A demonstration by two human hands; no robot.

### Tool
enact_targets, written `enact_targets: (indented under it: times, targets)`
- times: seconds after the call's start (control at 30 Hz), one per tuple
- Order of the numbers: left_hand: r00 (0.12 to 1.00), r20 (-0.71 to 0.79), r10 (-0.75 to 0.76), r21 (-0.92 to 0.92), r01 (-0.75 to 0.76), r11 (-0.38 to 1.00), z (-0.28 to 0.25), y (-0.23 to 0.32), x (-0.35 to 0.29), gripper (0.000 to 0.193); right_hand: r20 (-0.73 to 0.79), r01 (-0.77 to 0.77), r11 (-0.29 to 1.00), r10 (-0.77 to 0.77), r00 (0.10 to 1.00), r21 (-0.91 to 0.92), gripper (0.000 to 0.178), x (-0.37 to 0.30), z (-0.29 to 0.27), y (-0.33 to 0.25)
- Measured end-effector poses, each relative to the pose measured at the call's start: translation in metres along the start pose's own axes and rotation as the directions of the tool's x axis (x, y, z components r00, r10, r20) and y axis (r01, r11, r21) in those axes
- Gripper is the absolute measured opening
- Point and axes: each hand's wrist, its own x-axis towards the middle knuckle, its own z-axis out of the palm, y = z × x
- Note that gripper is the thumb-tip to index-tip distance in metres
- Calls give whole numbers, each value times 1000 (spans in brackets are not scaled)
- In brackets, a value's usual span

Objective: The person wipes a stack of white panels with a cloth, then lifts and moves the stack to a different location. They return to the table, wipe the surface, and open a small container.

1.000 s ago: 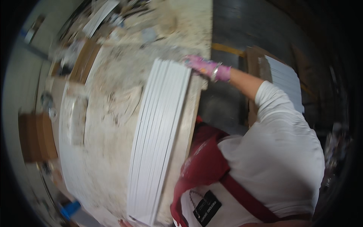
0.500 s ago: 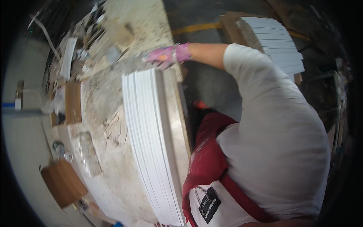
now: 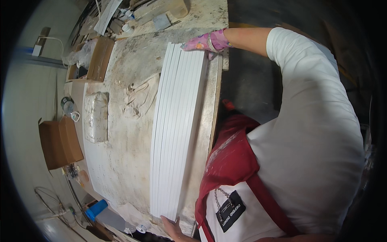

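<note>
A stack of long white strips [image 3: 173, 121] lies lengthwise along the right edge of the worktable [image 3: 125, 161], side by side with their edges up. At the far end my right hand [image 3: 204, 42], in a pink flowered glove, wraps over the corner of the strips. My left hand [image 3: 172, 229], bare, is at the near end in the lower part of the head view, its fingers and thumb against the strip ends. Part of that hand is cut off by the lower edge.
A crumpled cloth [image 3: 143, 94] and a plastic-wrapped bundle [image 3: 96, 117] lie left of the strips. Cardboard boxes [image 3: 100, 60] [image 3: 60, 143], a bottle [image 3: 67, 105] and a blue object [image 3: 96, 209] line the far-left side. Scraps and a clear container [image 3: 178, 8] crowd the back.
The view has swung, so the table and strips appear further right and higher. My left hand now shows more fully at the near strip ends. My right hand stays at the far end.
</note>
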Motion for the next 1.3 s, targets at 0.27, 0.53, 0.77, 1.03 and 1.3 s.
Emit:
enact_targets:
  times: [0.27,0.53,0.77,1.03,1.3]
  targets:
    - [996,-88,0,-25,-2,1000,11,2,-10,73,9,-229,973,229,973,-11,84,15,-17,-19]
    - [987,-151,55,-251,-92,964,17,-28,-17,64,-81,-102,927,78,994,-360,44,-26,0,-40]
    - [900,-421,-117,-224,22,974,32,-35,-24,56,-167,84,975,-119,979,-204,47,-49,9,-41]
    - [841,-535,-85,-376,-147,915,43,-63,-25,54,-521,-132,979,194,831,155,46,-63,40,-66]
    - [890,-450,77,-506,-325,799,46,-89,-26,62,-464,46,619,536,705,784,49,-52,60,-57]
